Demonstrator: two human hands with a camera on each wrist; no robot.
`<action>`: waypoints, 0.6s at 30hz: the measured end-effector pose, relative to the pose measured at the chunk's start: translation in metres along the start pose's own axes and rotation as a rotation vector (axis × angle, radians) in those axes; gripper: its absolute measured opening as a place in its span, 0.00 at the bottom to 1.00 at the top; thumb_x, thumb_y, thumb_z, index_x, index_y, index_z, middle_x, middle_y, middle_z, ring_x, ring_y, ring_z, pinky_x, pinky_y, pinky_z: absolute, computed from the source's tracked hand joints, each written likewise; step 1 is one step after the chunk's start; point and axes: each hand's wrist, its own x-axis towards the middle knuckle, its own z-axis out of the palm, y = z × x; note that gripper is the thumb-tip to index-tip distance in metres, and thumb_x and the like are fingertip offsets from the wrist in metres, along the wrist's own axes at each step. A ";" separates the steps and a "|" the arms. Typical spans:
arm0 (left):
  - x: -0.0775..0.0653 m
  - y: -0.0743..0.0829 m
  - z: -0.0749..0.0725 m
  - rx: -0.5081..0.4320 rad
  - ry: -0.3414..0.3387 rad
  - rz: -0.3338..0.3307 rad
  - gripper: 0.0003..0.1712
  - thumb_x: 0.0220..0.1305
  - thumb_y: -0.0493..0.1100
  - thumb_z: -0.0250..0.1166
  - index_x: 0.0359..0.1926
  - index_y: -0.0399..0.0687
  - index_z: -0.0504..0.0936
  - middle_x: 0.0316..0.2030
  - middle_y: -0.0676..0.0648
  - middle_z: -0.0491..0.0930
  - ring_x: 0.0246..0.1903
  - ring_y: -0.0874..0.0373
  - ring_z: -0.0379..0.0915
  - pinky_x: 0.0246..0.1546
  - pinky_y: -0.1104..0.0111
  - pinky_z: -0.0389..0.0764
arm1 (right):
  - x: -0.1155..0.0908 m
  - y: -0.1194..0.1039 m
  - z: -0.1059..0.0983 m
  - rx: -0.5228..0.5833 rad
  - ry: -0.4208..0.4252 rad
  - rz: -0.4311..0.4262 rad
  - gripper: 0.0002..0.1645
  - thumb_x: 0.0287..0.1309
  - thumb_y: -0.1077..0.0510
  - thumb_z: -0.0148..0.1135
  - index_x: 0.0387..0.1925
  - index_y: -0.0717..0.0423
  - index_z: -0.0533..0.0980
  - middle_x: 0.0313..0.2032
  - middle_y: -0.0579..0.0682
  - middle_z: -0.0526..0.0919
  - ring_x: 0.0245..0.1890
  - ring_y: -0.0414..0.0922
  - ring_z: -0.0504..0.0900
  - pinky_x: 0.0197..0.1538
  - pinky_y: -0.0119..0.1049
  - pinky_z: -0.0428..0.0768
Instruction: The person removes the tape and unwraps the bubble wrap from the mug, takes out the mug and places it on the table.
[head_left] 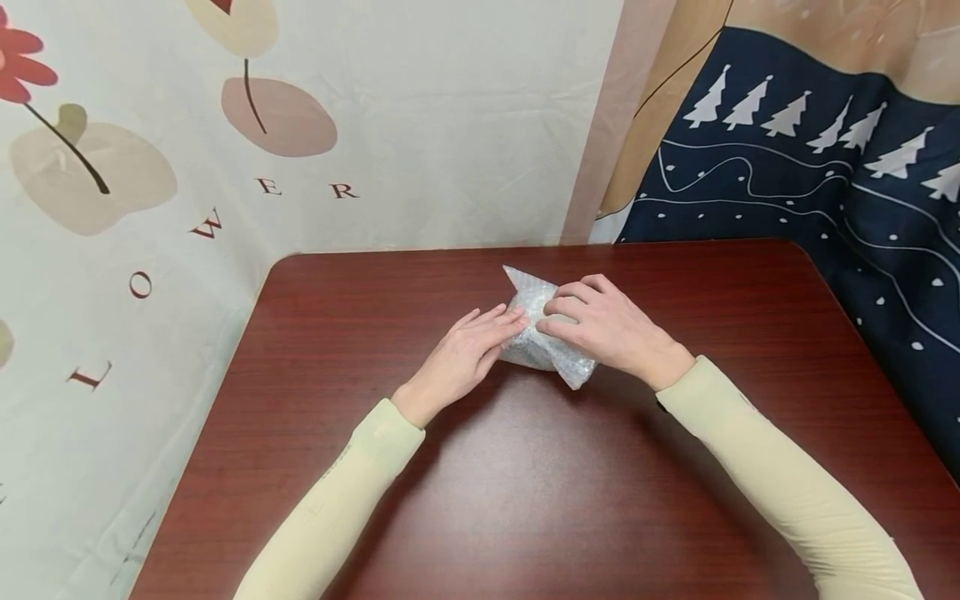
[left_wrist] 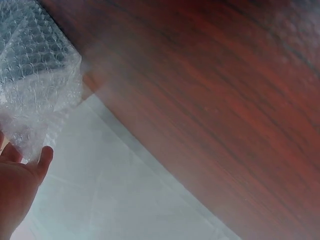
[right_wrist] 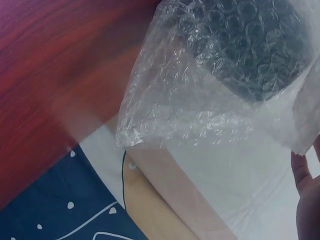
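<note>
What's inside the bubble wrap [head_left: 535, 352] can't really be made out, just a dark shape [right_wrist: 255, 45] blurred by the bubbles. Both hands get mostly cut off in the wrist views, and the right thumb is hidden. The wrap is seen between the hands, near the middle of the table's [head_left: 540, 483] far edge. It's touched by the left hand's [head_left: 468, 354] nearly straight fingers; the right hand's [head_left: 611, 325] bent fingers are laid over it, pinching or not can't be told.
</note>
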 end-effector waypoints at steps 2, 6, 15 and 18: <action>0.000 -0.001 -0.001 -0.004 -0.004 -0.003 0.25 0.74 0.34 0.62 0.69 0.48 0.78 0.69 0.48 0.75 0.71 0.47 0.68 0.71 0.43 0.64 | 0.001 0.001 0.001 0.006 0.012 -0.016 0.19 0.59 0.70 0.69 0.48 0.48 0.81 0.46 0.49 0.85 0.53 0.52 0.81 0.54 0.53 0.75; 0.001 -0.003 -0.002 -0.006 -0.010 -0.008 0.24 0.75 0.35 0.62 0.69 0.48 0.79 0.69 0.49 0.75 0.71 0.48 0.68 0.72 0.45 0.63 | 0.003 0.002 0.005 0.008 0.026 -0.040 0.17 0.60 0.71 0.66 0.46 0.50 0.81 0.45 0.49 0.85 0.52 0.52 0.81 0.55 0.52 0.76; 0.002 -0.009 -0.002 -0.017 -0.001 0.007 0.25 0.74 0.34 0.62 0.69 0.48 0.79 0.69 0.48 0.75 0.70 0.48 0.69 0.70 0.42 0.65 | 0.008 0.000 0.012 0.003 0.015 -0.005 0.13 0.64 0.71 0.64 0.47 0.54 0.80 0.43 0.48 0.84 0.50 0.50 0.81 0.55 0.49 0.76; 0.002 -0.011 -0.001 -0.017 0.006 0.015 0.25 0.74 0.33 0.62 0.69 0.47 0.79 0.69 0.47 0.75 0.70 0.47 0.70 0.70 0.42 0.65 | 0.010 -0.001 0.014 0.006 0.017 0.025 0.11 0.65 0.70 0.62 0.46 0.55 0.80 0.42 0.49 0.84 0.50 0.50 0.81 0.53 0.49 0.77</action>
